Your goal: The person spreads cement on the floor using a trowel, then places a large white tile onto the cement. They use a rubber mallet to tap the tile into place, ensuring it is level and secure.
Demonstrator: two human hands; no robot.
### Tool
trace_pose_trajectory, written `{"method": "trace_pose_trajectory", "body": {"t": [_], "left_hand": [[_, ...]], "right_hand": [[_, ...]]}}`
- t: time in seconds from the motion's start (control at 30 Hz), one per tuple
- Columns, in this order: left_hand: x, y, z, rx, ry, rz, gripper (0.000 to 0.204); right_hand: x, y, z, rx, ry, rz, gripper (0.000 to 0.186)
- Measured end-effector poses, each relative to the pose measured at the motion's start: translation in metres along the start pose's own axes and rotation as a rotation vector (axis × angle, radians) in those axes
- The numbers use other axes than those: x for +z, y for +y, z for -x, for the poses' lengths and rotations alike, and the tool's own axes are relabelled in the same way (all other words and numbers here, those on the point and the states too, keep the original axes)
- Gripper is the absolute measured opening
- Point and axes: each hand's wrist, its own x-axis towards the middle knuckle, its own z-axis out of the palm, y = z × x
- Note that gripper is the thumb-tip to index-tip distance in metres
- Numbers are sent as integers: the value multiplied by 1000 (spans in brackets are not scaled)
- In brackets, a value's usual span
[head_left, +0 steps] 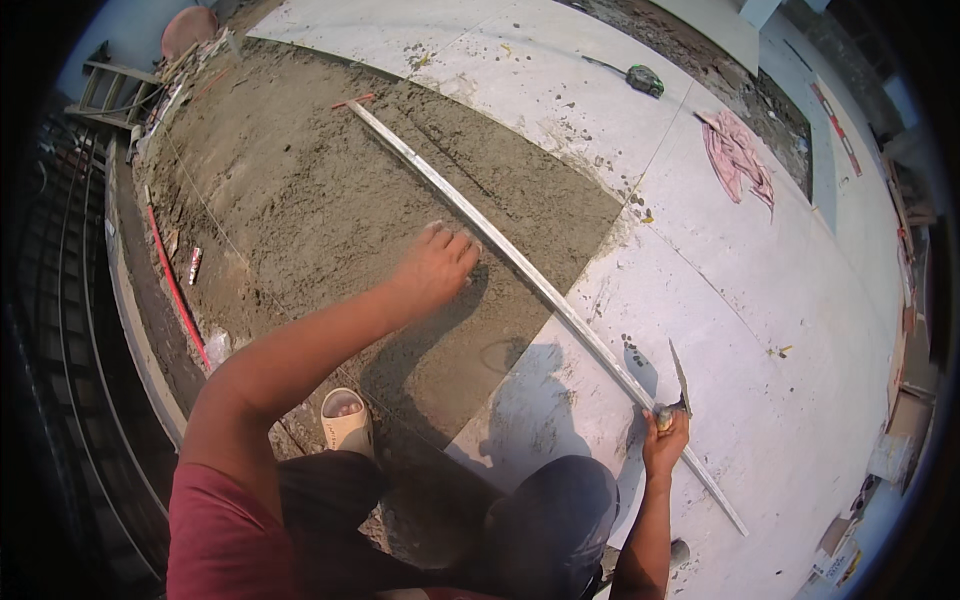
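Note:
My left hand (438,268) hovers over a bed of damp grey mortar (290,170), its fingers curled in. What they hold, if anything, is hidden. In my right hand (664,445) is the handle of a trowel (682,378), its thin blade pointing up and away from me. That hand is right at a long pale metal straightedge (540,280), which runs slantwise from the far mortar across the mortar's edge onto the pale tiles (800,300). A thin reddish strip (352,101) lies at the straightedge's far end.
A tape measure (645,81) and a pink cloth (738,158) lie on the far tiles. A red-and-white bar (837,128) is farther right. To the left are a red pole (176,285), a taut string (205,205) and dark metal bars (65,260). My sandalled foot (347,422) is beside the mortar.

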Motion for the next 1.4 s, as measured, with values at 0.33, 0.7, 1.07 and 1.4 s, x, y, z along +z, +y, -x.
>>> {"method": "trace_pose_trajectory", "body": {"t": [0.33,0.7,1.07,1.4], "left_hand": [[-212,-23,198,-849,-366,346,65],[-282,113,325,-1399,407,310,40],[-291,100,264,-1141,22,355,43],[-275,75,275,-837,246,639,43]], "right_hand": [[-38,100,-85,179,229,58,32],[-33,146,-96,191,301,339,41],[91,-347,-73,-533,-805,133,39],[241,-504,-73,-707,-1053,435,38]]}}
